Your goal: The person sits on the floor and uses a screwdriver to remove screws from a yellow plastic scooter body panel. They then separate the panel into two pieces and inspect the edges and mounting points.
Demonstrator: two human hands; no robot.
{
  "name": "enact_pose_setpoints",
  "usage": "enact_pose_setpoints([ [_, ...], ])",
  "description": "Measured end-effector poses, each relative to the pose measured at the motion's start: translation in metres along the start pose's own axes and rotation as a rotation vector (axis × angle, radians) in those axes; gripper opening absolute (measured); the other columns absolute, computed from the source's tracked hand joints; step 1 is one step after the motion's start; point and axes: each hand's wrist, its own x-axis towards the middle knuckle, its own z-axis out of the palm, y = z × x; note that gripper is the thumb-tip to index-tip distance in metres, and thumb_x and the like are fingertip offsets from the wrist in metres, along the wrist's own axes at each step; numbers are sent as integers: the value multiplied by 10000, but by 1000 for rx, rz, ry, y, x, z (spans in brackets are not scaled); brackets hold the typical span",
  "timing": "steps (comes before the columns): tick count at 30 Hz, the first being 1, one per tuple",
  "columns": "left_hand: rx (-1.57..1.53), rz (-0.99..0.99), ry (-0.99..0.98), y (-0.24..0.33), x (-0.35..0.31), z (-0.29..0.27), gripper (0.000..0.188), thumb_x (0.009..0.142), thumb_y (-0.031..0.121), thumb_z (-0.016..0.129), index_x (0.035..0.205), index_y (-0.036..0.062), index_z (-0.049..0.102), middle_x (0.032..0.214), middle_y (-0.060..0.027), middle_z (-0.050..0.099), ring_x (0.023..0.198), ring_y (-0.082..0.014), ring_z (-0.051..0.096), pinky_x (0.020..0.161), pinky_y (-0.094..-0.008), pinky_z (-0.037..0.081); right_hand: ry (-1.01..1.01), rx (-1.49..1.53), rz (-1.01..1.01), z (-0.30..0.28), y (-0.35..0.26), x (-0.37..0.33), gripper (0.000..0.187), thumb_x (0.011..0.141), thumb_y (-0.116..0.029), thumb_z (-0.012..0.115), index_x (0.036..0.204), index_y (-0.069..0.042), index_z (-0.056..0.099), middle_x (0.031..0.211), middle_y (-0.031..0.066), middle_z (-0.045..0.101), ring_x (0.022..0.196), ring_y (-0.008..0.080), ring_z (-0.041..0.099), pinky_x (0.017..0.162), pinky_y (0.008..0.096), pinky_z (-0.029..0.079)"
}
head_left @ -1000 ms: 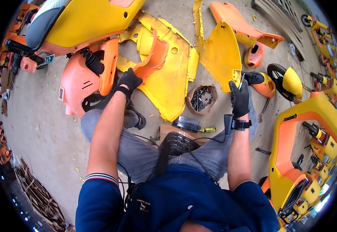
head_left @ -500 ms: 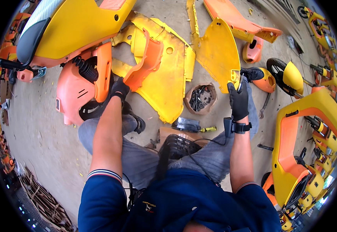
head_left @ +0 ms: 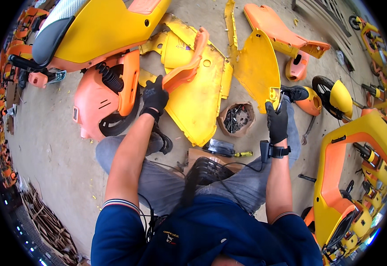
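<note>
My left hand, in a black glove, is closed on the lower end of a curved orange plastic panel. That panel is tilted up over a large yellow body panel lying on the floor. On the right, my gloved right hand is closed around a slim metal tool, whose exact kind I cannot make out. The hand is at the lower tip of a second yellow panel, by its small bracket; whether it also grips the panel is hidden.
Between my knees stands a bag of screws and small parts. Near it lie a grey box and a yellow-handled screwdriver. A partly stripped scooter stands at left, a yellow-orange frame cover at right.
My left hand has raised and tilted the orange panel, so it stands steeper and farther right. My right hand stays at the yellow panel's tip. The whole view has shifted slightly.
</note>
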Motion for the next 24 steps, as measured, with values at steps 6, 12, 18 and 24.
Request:
enact_pose_setpoints([
  [6, -302, 267, 182, 28, 8, -21, 482, 778, 43, 622, 1254, 73, 553, 1029, -242, 570, 964, -438, 595, 794, -484, 505, -17, 45, -29, 5, 6, 1, 468, 915, -132, 671, 1315, 28, 487, 1194, 86, 604, 1064, 163, 568, 925, 302, 460],
  [12, -563, 468, 293, 99, -3, -10, 487, 827, 117, 690, 1275, 11, 531, 1031, -192, 591, 968, -376, 587, 836, -432, 489, -7, 96, 10, 12, 3, -1, 535, 905, -130, 684, 1360, 33, 455, 1224, 99, 602, 1083, 177, 569, 947, 302, 455],
  [18, -615, 378, 340, 152, -18, 27, 528, 799, 71, 691, 1290, -7, 514, 1175, -231, 578, 1090, -408, 562, 951, -450, 463, -10, -4, 113, 6, 7, -1, 441, 913, -160, 682, 1277, 29, 521, 1137, 87, 641, 1017, 173, 586, 896, 314, 468],
  [24, -513, 488, 219, 176, -11, 20, 601, 829, 83, 611, 1412, 50, 468, 1399, -206, 504, 1298, -384, 461, 1097, -456, 366, 41, -18, 157, 12, -4, -2, 423, 921, -164, 676, 1267, 30, 531, 1140, 86, 644, 1001, 173, 591, 886, 314, 469],
])
